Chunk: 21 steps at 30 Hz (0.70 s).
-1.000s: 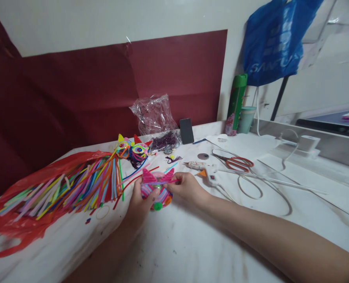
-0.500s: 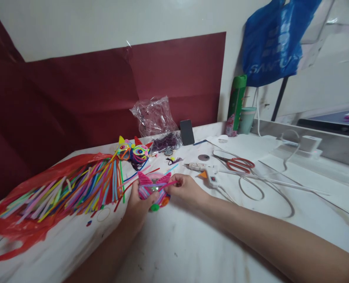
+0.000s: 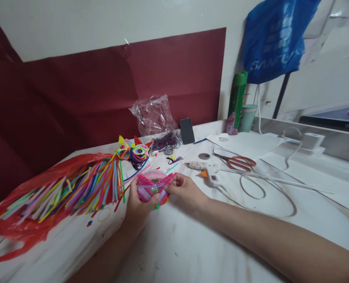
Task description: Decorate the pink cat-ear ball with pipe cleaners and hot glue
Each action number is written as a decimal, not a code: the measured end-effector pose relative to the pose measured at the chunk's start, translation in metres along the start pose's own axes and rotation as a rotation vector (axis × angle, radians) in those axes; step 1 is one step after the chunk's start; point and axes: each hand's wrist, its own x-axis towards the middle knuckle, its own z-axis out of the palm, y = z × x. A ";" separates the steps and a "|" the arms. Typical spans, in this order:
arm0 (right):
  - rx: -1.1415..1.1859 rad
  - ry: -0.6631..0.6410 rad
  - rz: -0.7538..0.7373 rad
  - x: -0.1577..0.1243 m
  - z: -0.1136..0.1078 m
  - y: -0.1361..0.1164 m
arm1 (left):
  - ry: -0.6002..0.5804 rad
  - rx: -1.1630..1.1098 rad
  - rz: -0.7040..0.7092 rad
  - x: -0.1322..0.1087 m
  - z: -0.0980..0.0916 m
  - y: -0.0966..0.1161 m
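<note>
Both my hands hold a small pink, striped pipe-cleaner figure (image 3: 152, 188) with pointed ears, just above the white table (image 3: 192, 243). My left hand (image 3: 139, 204) grips it from the left and underneath, fingers curled round it. My right hand (image 3: 184, 190) pinches a pink pipe cleaner at the figure's right edge. A pile of coloured pipe cleaners (image 3: 74, 188) lies on a red plastic bag (image 3: 21, 232) to the left. Two finished owl-like figures (image 3: 133, 151) sit behind my hands.
A white glue gun (image 3: 211, 175), red-handled scissors (image 3: 240, 161) and loose white cables (image 3: 265, 188) lie to the right. Behind are a clear plastic bag (image 3: 153, 114), a dark phone (image 3: 187, 131), a green spray can (image 3: 235, 102), a cup (image 3: 247, 117) and a hanging blue bag (image 3: 276, 37).
The figure has tilted back in my hands, so its ears now point away and its rim faces up. My hands have stayed in nearly the same place.
</note>
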 end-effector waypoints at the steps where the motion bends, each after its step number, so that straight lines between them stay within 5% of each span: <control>1: -0.005 -0.001 0.002 0.000 -0.001 0.000 | -0.001 0.003 0.011 0.000 0.000 0.000; 21: -0.041 0.031 0.078 0.003 -0.005 0.007 | -0.094 -0.040 -0.050 0.003 0.000 -0.007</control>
